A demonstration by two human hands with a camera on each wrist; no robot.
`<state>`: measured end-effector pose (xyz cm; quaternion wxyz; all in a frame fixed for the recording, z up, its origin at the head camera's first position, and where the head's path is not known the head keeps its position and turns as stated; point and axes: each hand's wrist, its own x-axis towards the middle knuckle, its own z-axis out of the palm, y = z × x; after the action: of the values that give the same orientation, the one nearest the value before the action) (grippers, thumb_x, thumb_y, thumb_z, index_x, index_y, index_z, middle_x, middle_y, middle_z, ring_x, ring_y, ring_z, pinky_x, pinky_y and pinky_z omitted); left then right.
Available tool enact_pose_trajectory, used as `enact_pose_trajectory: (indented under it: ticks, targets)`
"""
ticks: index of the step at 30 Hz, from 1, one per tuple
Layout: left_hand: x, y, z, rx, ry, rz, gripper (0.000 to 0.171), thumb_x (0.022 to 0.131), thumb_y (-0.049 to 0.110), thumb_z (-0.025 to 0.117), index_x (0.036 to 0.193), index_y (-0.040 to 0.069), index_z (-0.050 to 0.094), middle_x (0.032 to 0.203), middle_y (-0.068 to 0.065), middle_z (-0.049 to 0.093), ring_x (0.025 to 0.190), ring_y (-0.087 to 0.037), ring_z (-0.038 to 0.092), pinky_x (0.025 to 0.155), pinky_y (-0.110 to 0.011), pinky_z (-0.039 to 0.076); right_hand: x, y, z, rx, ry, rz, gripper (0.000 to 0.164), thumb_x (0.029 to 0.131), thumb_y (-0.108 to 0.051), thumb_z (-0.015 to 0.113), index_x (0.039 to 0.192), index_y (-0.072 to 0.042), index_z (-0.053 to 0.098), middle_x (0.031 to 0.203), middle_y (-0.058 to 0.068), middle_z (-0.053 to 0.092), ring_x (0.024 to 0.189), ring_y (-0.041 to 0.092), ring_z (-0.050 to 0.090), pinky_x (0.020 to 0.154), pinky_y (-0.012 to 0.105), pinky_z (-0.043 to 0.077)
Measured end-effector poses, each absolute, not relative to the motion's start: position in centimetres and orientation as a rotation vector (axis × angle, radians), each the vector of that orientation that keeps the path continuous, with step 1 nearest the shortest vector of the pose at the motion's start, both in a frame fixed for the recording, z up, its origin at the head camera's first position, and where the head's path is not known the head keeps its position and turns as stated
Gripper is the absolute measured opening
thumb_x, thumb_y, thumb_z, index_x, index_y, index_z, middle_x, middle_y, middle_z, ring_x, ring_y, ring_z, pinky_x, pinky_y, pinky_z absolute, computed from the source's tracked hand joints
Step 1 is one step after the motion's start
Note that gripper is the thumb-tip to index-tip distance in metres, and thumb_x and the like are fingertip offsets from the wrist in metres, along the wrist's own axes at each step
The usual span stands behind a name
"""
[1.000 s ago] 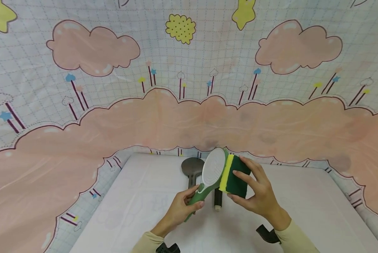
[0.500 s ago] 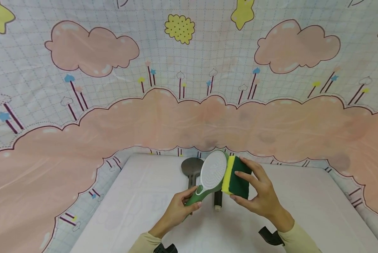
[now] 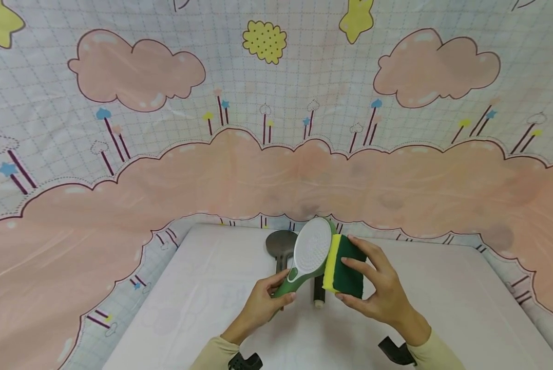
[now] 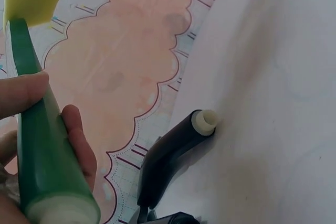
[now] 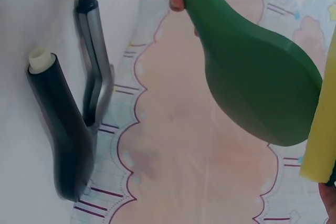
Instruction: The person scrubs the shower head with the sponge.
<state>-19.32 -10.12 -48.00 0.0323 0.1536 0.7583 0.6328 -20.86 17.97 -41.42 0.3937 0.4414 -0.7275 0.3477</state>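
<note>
My left hand [image 3: 264, 303] grips the handle of a green shower head [image 3: 312, 246], whose white dotted face is turned toward the head camera. My right hand [image 3: 382, 288] holds a yellow and dark green sponge [image 3: 350, 267] between thumb and spread fingers. The sponge's yellow side lies against the right edge of the shower head's green back. In the right wrist view, that smooth green back [image 5: 257, 87] fills the upper right, and the yellow foam [image 5: 321, 129] meets its rim. The left wrist view shows the pale open end [image 4: 63, 211] of the handle.
Behind the hands, a grey shower head [image 3: 280, 242] lies on the white table [image 3: 188, 293]. A black shower head handle [image 3: 319, 293] with a pale end lies beside it, its upper part hidden. A cloud-patterned cloth [image 3: 276, 174] hangs behind the table.
The sponge and my right hand have moved down along the shower head's rim. The green shower head has shifted and turned only slightly in my left hand's grip.
</note>
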Motion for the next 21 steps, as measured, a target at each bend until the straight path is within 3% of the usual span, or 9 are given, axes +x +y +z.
enact_pose_trajectory:
  ticks: [5,12,21]
  targets:
    - [-19.5,-10.8,-48.3,0.512,2.364,1.917,0.061,0.086,0.012,0.075,0.141,0.001,0.051,0.12,-0.023,0.064,0.087,-0.007,0.062,0.066,-0.02,0.053,-21.0,18.5,-41.0,1.13,-1.858,0.915,0.061,0.084,-0.057,0.069,0.117,-0.005,0.067,0.138,0.026,0.052,0.134,0.024,0.045,0.109,0.016,0.037]
    - [-19.5,-11.8,-48.3,0.595,2.417,1.83,0.063,0.084,0.016,0.077,0.141,0.002,0.052,0.134,-0.02,0.06,0.099,-0.008,0.061,0.084,-0.021,0.048,-21.3,19.2,-40.4,1.159,-1.861,1.01,0.06,0.083,-0.053,0.073,0.118,-0.004,0.067,0.139,0.026,0.051,0.134,0.023,0.046,0.108,0.016,0.039]
    - [-19.4,-12.5,-48.9,0.59,2.415,1.804,0.064,0.081,0.014,0.08,0.138,0.004,0.055,0.134,-0.019,0.06,0.098,-0.006,0.059,0.082,-0.02,0.046,-21.7,20.0,-40.3,1.185,-1.897,1.124,0.055,0.08,-0.039,0.08,0.12,-0.004,0.066,0.139,0.026,0.052,0.135,0.021,0.047,0.106,0.015,0.041]
